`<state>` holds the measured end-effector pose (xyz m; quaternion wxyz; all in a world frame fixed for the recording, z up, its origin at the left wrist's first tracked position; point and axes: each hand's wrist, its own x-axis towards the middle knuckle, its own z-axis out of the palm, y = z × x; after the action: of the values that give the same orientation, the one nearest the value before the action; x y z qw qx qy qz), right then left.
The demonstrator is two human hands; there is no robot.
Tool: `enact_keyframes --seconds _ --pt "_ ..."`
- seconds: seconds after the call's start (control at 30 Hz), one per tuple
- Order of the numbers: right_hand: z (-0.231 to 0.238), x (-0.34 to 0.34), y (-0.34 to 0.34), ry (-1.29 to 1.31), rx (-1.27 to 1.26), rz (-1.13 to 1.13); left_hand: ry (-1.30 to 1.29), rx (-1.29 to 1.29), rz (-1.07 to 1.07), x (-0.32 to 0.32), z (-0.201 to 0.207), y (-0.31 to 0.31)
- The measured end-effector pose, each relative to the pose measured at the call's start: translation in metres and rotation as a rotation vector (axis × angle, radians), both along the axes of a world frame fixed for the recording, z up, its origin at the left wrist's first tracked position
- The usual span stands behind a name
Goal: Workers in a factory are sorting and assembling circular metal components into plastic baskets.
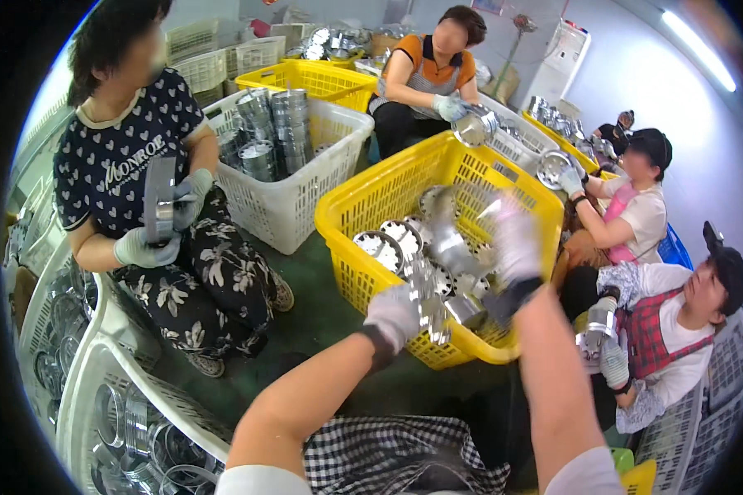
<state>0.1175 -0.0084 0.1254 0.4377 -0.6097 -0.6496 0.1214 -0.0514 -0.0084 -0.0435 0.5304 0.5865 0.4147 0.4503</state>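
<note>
The left hand [394, 315], in a pale grey work glove, is clamped on a stack of shiny round metal lids [428, 301] held just over the near rim of the yellow slotted plastic crate [363, 210]; the stack stands roughly upright, its long axis running from 12 to 6 o'clock, though motion blur hides the detail. The right hand [516, 247], gloved likewise, is raised at 2 o'clock from the left, blurred, so its grip cannot be told. Open dark green floor [305, 322] lies at 9 o'clock of the crate, hemmed by a white slotted basket [293, 202] at 11 o'clock and a seated person's knees [210, 289]. More seated workers crowd the 3 o'clock side.
</note>
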Motion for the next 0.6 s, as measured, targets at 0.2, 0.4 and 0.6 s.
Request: enact_keyframes --seconds 0.2,0.4,0.6 --pt "0.049 0.24 -0.023 0.706 0.067 -0.375 0.021 0.031 -0.05 0.032 0.009 0.002" --pt "-0.018 0.155 -0.075 0.388 -0.13 -0.027 0.023 0.015 0.028 -0.005 0.005 0.021" --pt "0.002 0.106 -0.138 0.344 -0.323 0.285 0.086 0.103 0.015 0.023 0.009 -0.001"
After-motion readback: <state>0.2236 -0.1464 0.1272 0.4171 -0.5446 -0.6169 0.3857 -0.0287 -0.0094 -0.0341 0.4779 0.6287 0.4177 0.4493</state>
